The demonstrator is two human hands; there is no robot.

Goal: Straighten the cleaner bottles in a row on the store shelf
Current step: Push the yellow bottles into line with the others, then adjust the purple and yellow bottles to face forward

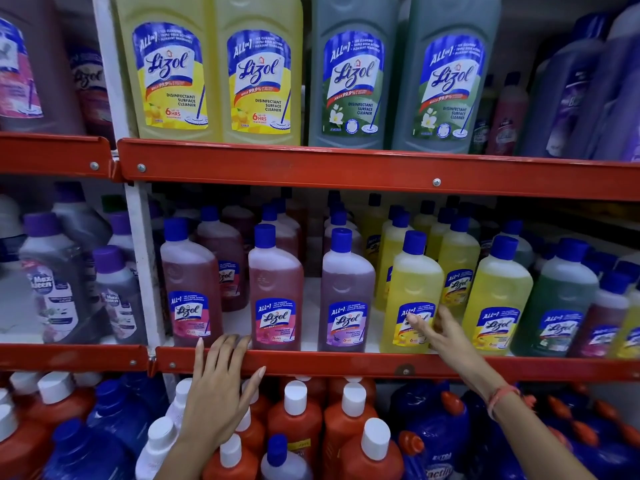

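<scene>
The middle shelf (346,363) carries a front row of blue-capped cleaner bottles: a pink bottle (190,289) at the left, a second pink bottle (275,289), a purple bottle (346,292), a yellow bottle (412,296), another yellow bottle (498,299) and a green bottle (557,299). My left hand (221,386) rests with spread fingers on the red shelf lip, below the gap between the two pink bottles, holding nothing. My right hand (440,332) touches the lower right side of the first yellow bottle, fingers on its label; I cannot tell if it grips it.
More bottles stand in rows behind the front row. Large yellow bottles (214,71) and green bottles (398,74) fill the top shelf. Orange bottles with white caps (294,420) and dark blue bottles (436,431) crowd the bottom shelf. A white upright (142,254) divides off the left bay.
</scene>
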